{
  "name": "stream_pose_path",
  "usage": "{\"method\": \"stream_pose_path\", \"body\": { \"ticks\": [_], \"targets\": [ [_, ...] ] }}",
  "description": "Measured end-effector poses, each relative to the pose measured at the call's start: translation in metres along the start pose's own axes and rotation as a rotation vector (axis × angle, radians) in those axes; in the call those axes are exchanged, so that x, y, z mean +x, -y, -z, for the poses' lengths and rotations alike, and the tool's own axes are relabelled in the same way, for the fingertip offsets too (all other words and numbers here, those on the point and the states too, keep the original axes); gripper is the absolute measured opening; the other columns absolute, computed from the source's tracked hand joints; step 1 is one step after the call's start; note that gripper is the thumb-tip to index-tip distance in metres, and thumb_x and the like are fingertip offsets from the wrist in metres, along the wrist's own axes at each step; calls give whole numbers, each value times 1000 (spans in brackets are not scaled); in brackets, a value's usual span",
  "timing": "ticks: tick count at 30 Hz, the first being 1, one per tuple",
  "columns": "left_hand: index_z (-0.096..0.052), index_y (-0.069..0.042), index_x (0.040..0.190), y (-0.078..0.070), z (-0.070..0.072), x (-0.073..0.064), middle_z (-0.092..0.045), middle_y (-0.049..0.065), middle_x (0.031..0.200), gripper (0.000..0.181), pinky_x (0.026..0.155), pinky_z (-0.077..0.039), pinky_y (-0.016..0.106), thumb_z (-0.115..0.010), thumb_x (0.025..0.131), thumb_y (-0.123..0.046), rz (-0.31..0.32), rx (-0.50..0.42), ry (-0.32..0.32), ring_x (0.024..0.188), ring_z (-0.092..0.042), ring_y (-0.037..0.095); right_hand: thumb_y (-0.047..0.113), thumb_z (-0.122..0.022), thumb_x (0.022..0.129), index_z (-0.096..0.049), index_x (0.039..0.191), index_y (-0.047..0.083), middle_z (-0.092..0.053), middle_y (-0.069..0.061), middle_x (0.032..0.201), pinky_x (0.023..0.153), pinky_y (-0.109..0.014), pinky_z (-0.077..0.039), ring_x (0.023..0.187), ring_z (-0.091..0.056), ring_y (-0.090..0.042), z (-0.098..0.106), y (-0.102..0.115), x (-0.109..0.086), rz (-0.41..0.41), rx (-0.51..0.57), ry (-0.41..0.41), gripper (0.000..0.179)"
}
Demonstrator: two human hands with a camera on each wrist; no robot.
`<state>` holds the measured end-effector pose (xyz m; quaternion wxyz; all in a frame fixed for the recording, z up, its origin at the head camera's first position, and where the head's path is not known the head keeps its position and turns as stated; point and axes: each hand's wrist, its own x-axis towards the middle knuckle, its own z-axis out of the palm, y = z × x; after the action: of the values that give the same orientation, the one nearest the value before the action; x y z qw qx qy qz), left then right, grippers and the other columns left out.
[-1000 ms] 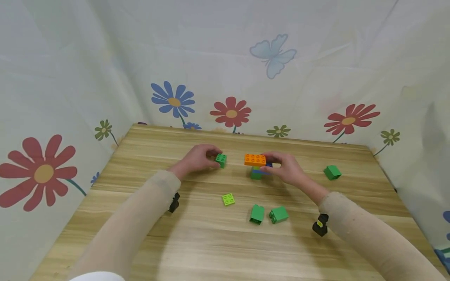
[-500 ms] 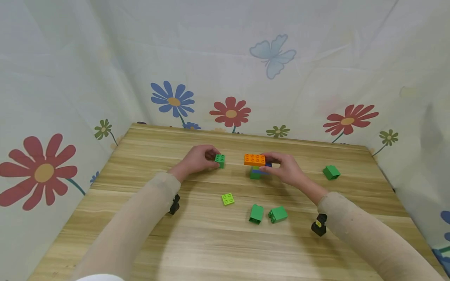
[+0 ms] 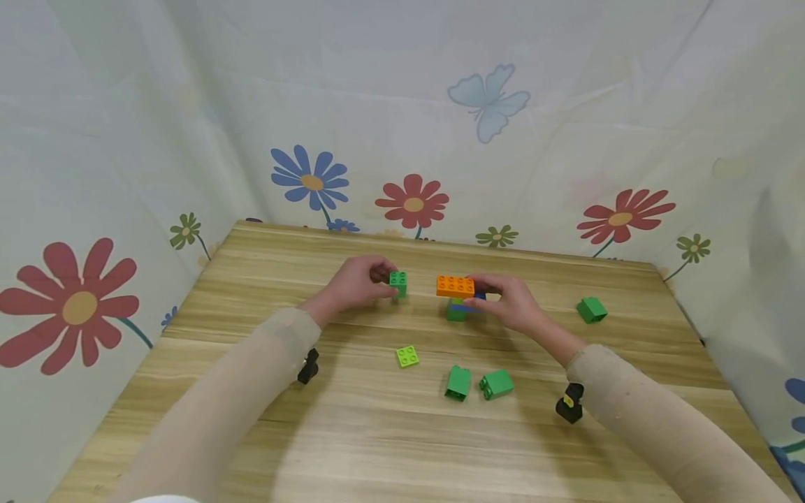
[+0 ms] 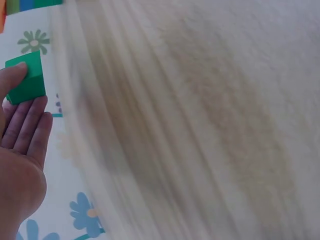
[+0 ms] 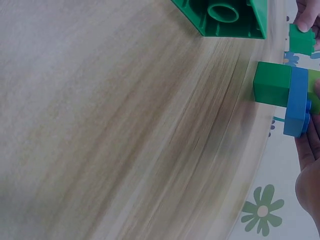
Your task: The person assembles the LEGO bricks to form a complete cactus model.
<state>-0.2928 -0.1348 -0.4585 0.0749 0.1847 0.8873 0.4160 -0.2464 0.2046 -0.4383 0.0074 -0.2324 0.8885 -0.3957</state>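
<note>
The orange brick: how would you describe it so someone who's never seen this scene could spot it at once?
Start with the wooden table and find the right hand over its far half. That hand holds a small brick stack, and the orange brick is its top layer. It's the only orange one, with two rows of four studs.

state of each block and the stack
held green block, studs up, in left hand
block stack, joined, studs up, in right hand
lime plate, studs up, loose
near-left green block, on its side
near-right green block, on its side
far-right green block, on its side
</note>
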Motion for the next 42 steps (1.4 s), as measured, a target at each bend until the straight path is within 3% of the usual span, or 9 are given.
{"method": "stream_pose_path", "body": {
  "ticks": [8,13,18,25,31,36,42],
  "targets": [
    [-75,-16,124,-22,7,-3,-75,-2,111,36,97,-59,36,-88,91,-25,-27,-11,8,104,-70,18,11,-82,96,-69,138,-2,-73,-21,131,99,-56,-59,118,-72,-38,0,0,0,-6,-6,-1,46],
    [-75,-14,125,-42,11,-4,-76,-2,111,39,97,-59,34,-88,92,-26,-95,-3,21,104,-72,17,11,-82,96,-68,138,-2,-72,-22,132,99,-56,-59,119,-71,-38,1,0,0,-13,-11,2,46],
    [-75,-13,127,-58,10,-3,-77,-1,111,40,97,-60,33,-88,92,-26,-154,1,22,104,-73,16,11,-82,96,-69,138,-2,-72,-22,132,100,-56,-58,118,-71,-37,1,1,0,-15,-11,4,46],
    [-76,-13,123,-75,6,0,-77,-2,109,36,97,-60,32,-89,91,-24,-180,-9,26,101,-73,15,12,-82,96,-69,138,-2,-73,-21,131,100,-55,-59,117,-72,-36,1,0,1,2,-24,8,45],
    [-75,-15,124,-82,2,4,-76,-4,109,35,99,-59,31,-88,93,-24,-193,-9,34,103,-72,13,12,-82,96,-70,137,-1,-74,-20,129,99,-56,-59,115,-73,-35,1,0,1,17,-17,9,44],
    [-75,-12,125,-83,-2,6,-76,-2,111,35,101,-59,39,-87,93,-21,-227,-30,40,104,-73,15,12,-82,96,-71,136,-1,-75,-19,128,98,-56,-59,114,-73,-34,0,-1,1,27,-17,6,43],
    [-75,-13,126,-85,-4,6,-77,-3,113,36,98,-59,28,-87,93,-20,-245,-4,37,104,-73,12,13,-82,96,-71,136,-1,-74,-20,129,98,-56,-59,114,-73,-34,0,-1,2,31,-24,3,44]
  ]
}}
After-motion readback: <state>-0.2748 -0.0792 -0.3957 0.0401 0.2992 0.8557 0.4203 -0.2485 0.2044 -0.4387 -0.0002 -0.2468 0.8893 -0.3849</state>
